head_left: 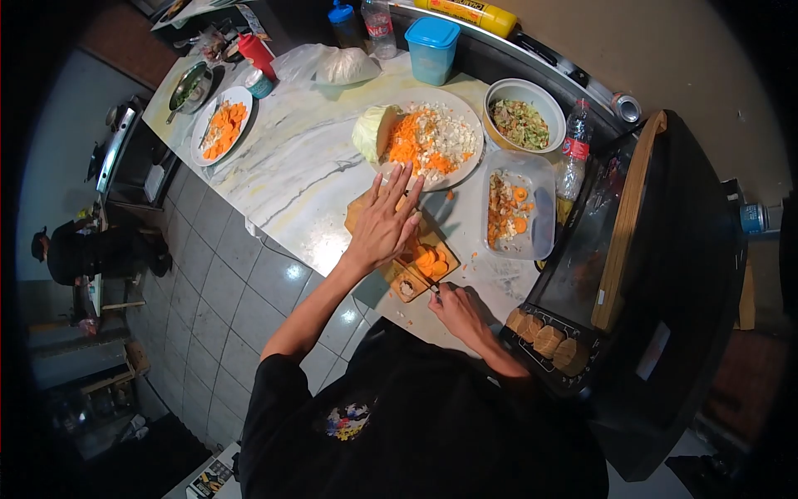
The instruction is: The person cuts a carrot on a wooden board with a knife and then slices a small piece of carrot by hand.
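Observation:
My left hand (386, 223) is spread flat, fingers apart, over the wooden cutting board (359, 206), just in front of the large plate. Near the board's front right corner, my right hand (457, 306) is closed around a knife (431, 285), whose blade is partly hidden. Orange carrot slices (431, 260) lie on the board between the two hands. The large plate (465, 125) holds chopped orange and white pieces, with a cut cabbage (372, 133) at its left edge. A clear plastic container (542, 208) with vegetable scraps stands right of the board.
A white bowl (555, 104) of chopped greens, a bottle (574, 150) and a blue-lidded container (432, 62) stand behind. A plate of carrots (199, 148), a red bottle (256, 55) and a pan (193, 87) are far left. A black appliance (673, 291) stands right; another person (104, 249) is far left.

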`<act>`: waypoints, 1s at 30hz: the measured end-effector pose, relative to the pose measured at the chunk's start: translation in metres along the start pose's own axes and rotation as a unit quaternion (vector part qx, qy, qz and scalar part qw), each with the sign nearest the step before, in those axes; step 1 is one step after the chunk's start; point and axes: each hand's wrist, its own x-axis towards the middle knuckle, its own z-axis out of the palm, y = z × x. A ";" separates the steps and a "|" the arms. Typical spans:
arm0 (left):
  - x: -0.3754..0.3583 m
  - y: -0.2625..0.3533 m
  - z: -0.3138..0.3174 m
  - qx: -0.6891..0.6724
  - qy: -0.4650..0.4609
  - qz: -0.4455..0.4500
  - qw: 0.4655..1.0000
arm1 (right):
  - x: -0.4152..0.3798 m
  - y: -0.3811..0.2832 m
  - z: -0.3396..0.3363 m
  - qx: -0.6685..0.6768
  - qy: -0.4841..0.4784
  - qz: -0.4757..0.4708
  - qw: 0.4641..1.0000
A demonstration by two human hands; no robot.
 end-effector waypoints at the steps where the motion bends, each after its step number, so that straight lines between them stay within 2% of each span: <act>1: -0.003 -0.002 0.006 0.000 0.001 -0.001 1.000 | -0.001 -0.001 -0.001 -0.001 0.000 -0.001 1.000; 4: -0.004 -0.005 0.017 -0.009 -0.031 -0.003 0.999 | -0.002 -0.002 -0.002 -0.008 0.014 -0.009 1.000; 12: 0.003 0.003 -0.009 -0.004 0.018 -0.009 1.000 | 0.001 0.000 0.000 0.008 0.011 -0.008 1.000; 16: -0.002 -0.007 0.019 -0.027 -0.022 -0.004 0.999 | 0.002 -0.001 -0.005 0.004 0.000 -0.012 1.000; 22: -0.001 0.000 0.004 -0.021 -0.013 0.000 1.000 | 0.001 0.002 0.000 -0.007 0.023 -0.020 1.000; 24: 0.003 0.001 -0.008 -0.016 0.021 -0.013 1.000 | 0.001 -0.002 -0.006 -0.002 -0.006 -0.001 1.000; 30: -0.003 -0.010 0.020 -0.022 -0.001 -0.028 0.999 | 0.002 0.003 0.000 -0.005 0.002 -0.012 1.000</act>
